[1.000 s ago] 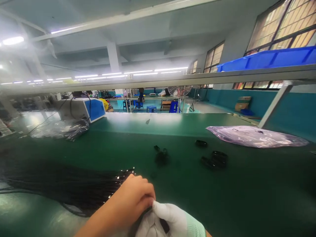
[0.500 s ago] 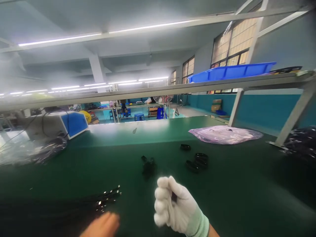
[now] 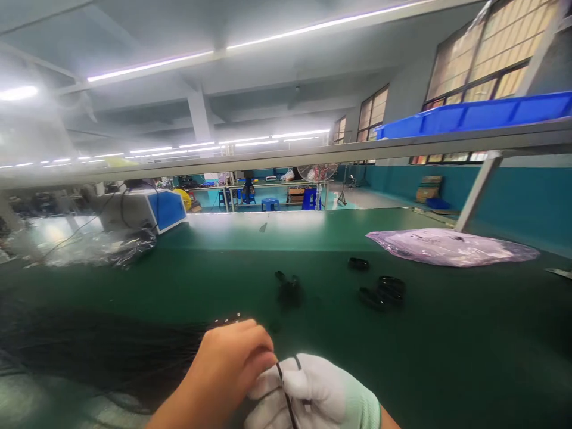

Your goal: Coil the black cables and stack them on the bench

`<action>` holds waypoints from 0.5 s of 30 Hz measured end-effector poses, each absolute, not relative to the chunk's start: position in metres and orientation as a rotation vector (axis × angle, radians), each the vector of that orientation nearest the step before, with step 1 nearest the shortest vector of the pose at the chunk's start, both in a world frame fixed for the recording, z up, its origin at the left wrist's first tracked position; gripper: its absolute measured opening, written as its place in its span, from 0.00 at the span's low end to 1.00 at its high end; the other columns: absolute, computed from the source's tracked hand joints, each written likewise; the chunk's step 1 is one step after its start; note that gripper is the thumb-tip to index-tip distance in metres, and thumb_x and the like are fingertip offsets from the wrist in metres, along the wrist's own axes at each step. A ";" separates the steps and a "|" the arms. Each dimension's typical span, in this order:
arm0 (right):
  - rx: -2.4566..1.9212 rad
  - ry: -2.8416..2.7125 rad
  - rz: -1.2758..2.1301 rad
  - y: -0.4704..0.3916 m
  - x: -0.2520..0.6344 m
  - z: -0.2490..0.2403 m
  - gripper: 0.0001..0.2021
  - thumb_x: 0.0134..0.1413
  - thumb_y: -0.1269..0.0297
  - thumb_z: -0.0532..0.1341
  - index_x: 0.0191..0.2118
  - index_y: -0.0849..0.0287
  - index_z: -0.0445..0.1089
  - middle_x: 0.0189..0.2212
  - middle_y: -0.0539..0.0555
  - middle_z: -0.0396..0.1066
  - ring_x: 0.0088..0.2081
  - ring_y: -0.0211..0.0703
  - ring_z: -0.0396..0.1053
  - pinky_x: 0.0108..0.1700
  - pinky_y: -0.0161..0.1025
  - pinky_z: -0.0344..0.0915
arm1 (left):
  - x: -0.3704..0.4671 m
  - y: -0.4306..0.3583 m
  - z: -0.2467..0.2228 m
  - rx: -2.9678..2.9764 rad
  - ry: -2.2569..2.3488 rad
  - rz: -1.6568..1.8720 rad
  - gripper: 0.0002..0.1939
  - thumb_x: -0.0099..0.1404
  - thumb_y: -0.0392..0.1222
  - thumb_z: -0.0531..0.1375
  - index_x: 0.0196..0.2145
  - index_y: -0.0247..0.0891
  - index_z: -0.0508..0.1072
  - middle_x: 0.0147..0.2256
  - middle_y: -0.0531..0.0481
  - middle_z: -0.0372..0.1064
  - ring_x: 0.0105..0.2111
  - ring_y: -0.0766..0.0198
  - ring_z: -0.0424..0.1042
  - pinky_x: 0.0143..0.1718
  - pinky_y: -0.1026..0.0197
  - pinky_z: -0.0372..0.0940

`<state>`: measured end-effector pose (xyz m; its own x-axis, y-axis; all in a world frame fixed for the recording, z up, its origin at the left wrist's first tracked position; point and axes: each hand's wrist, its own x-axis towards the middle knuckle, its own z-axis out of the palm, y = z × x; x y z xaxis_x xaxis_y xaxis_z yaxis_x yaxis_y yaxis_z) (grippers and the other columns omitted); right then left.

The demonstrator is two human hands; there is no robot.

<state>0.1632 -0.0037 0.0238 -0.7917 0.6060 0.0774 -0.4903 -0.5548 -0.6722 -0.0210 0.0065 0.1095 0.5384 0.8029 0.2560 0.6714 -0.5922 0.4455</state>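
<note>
My bare left hand [image 3: 236, 360] is closed, its fingertips pinching a thin black cable [image 3: 286, 393] at the bottom centre. Against it, my right hand [image 3: 308, 390], in a white glove with a mint cuff, is curled round the same black cable, which crosses its fingers. Left of my hands lies a large bundle of black cables [image 3: 111, 345], with small shiny tips behind my left hand. Beyond my hands sits a small dark item [image 3: 289, 289], blurred. Several black coiled pieces [image 3: 391, 289] rest to its right.
A flat pinkish plastic bag [image 3: 451, 246] lies at the right of the green table [image 3: 326, 333]. Clear plastic [image 3: 129, 247] and a blue and white box [image 3: 167, 210] are at the left. A shelf bar [image 3: 268, 161] spans the view, bearing a blue tray [image 3: 478, 118].
My left hand has moved right and up to meet my right hand. A black cable now shows between them. The camera view has turned left, shifting the scene right.
</note>
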 end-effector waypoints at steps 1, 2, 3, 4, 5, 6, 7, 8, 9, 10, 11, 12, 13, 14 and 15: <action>-0.194 -0.922 2.332 -0.005 0.161 0.022 0.25 0.48 0.57 0.67 0.45 0.76 0.68 0.35 0.66 0.71 0.39 0.46 0.71 0.43 0.38 0.61 | -0.017 0.013 0.115 2.430 1.237 0.616 0.07 0.62 0.37 0.59 0.27 0.42 0.73 0.28 0.56 0.71 0.29 0.67 0.68 0.30 0.67 0.58; -0.184 -0.907 2.342 -0.006 0.159 0.021 0.25 0.48 0.59 0.67 0.45 0.76 0.69 0.34 0.64 0.72 0.38 0.44 0.71 0.41 0.36 0.60 | -0.012 0.017 0.118 2.380 1.246 0.602 0.07 0.61 0.36 0.59 0.26 0.41 0.73 0.28 0.57 0.71 0.29 0.67 0.67 0.30 0.68 0.57; -0.187 -0.898 2.352 -0.006 0.157 0.020 0.24 0.48 0.60 0.67 0.45 0.76 0.69 0.34 0.64 0.72 0.39 0.44 0.71 0.40 0.36 0.60 | -0.008 0.020 0.119 2.346 1.248 0.595 0.07 0.61 0.36 0.60 0.25 0.41 0.73 0.27 0.57 0.71 0.29 0.68 0.67 0.30 0.68 0.57; -0.193 -0.897 2.356 -0.006 0.156 0.019 0.23 0.49 0.61 0.66 0.45 0.77 0.69 0.34 0.64 0.72 0.39 0.44 0.71 0.40 0.36 0.60 | -0.005 0.022 0.117 2.322 1.255 0.596 0.07 0.60 0.36 0.59 0.25 0.41 0.73 0.27 0.57 0.71 0.29 0.67 0.67 0.29 0.68 0.57; -0.196 -0.905 2.348 -0.006 0.156 0.019 0.22 0.49 0.62 0.66 0.45 0.77 0.69 0.34 0.64 0.72 0.39 0.45 0.71 0.40 0.36 0.60 | -0.002 0.024 0.113 2.302 1.266 0.600 0.06 0.60 0.37 0.59 0.25 0.41 0.73 0.27 0.57 0.71 0.29 0.67 0.67 0.29 0.68 0.57; -0.191 -0.919 2.336 -0.006 0.155 0.020 0.22 0.50 0.62 0.66 0.45 0.77 0.69 0.34 0.64 0.72 0.39 0.45 0.71 0.40 0.36 0.60 | -0.001 0.027 0.107 2.285 1.267 0.598 0.06 0.60 0.37 0.59 0.26 0.40 0.73 0.27 0.57 0.71 0.29 0.67 0.67 0.30 0.68 0.57; -0.173 -0.927 2.318 -0.007 0.156 0.021 0.22 0.51 0.61 0.65 0.46 0.77 0.69 0.35 0.65 0.72 0.39 0.46 0.71 0.40 0.37 0.61 | -0.001 0.030 0.099 2.271 1.254 0.586 0.07 0.61 0.38 0.58 0.26 0.40 0.73 0.27 0.56 0.71 0.29 0.67 0.67 0.30 0.68 0.57; -0.141 -0.916 2.297 -0.008 0.156 0.022 0.23 0.51 0.59 0.65 0.47 0.76 0.68 0.36 0.65 0.73 0.40 0.46 0.72 0.40 0.37 0.61 | -0.004 0.034 0.089 2.264 1.232 0.564 0.09 0.62 0.40 0.56 0.26 0.39 0.73 0.27 0.55 0.71 0.29 0.66 0.67 0.30 0.68 0.58; -0.107 -0.881 2.274 -0.008 0.157 0.024 0.24 0.51 0.58 0.65 0.48 0.73 0.68 0.35 0.64 0.73 0.39 0.47 0.72 0.41 0.39 0.62 | -0.007 0.037 0.079 2.266 1.216 0.537 0.12 0.64 0.41 0.54 0.26 0.39 0.73 0.27 0.55 0.71 0.29 0.66 0.68 0.30 0.68 0.58; -0.078 -0.828 2.251 -0.009 0.159 0.027 0.24 0.51 0.56 0.66 0.48 0.71 0.68 0.34 0.61 0.73 0.38 0.46 0.72 0.42 0.41 0.62 | -0.012 0.041 0.068 2.280 1.216 0.510 0.14 0.65 0.41 0.51 0.26 0.38 0.73 0.28 0.54 0.72 0.30 0.65 0.68 0.31 0.67 0.59; -0.064 -0.769 2.225 -0.009 0.160 0.030 0.24 0.51 0.56 0.66 0.49 0.68 0.68 0.33 0.57 0.72 0.38 0.46 0.72 0.43 0.43 0.63 | -0.018 0.043 0.057 2.306 1.242 0.489 0.16 0.67 0.41 0.49 0.28 0.39 0.73 0.29 0.53 0.72 0.31 0.65 0.69 0.32 0.67 0.60; -0.054 -0.713 2.195 -0.008 0.162 0.033 0.22 0.51 0.56 0.66 0.49 0.66 0.68 0.31 0.54 0.70 0.37 0.45 0.71 0.44 0.46 0.63 | -0.025 0.044 0.047 2.343 1.304 0.483 0.16 0.67 0.40 0.47 0.30 0.39 0.73 0.31 0.52 0.73 0.32 0.64 0.70 0.33 0.67 0.61; -0.045 -0.667 2.166 -0.007 0.164 0.036 0.21 0.53 0.57 0.65 0.48 0.65 0.68 0.30 0.51 0.68 0.36 0.44 0.70 0.44 0.48 0.63 | -0.031 0.042 0.038 2.390 1.388 0.484 0.16 0.68 0.40 0.46 0.31 0.40 0.73 0.32 0.52 0.73 0.33 0.64 0.71 0.33 0.67 0.62; -0.037 -0.631 2.141 -0.006 0.166 0.039 0.19 0.55 0.58 0.63 0.48 0.64 0.68 0.29 0.49 0.65 0.34 0.41 0.68 0.45 0.50 0.63 | -0.036 0.038 0.030 2.454 1.460 0.492 0.15 0.67 0.39 0.46 0.32 0.42 0.73 0.33 0.52 0.74 0.33 0.64 0.71 0.33 0.67 0.62; -0.032 -0.607 2.113 -0.003 0.167 0.042 0.17 0.57 0.59 0.61 0.48 0.65 0.67 0.29 0.48 0.62 0.33 0.39 0.66 0.45 0.51 0.62 | -0.040 0.031 0.022 2.541 1.496 0.508 0.14 0.67 0.38 0.47 0.33 0.43 0.72 0.32 0.53 0.74 0.32 0.64 0.72 0.32 0.67 0.62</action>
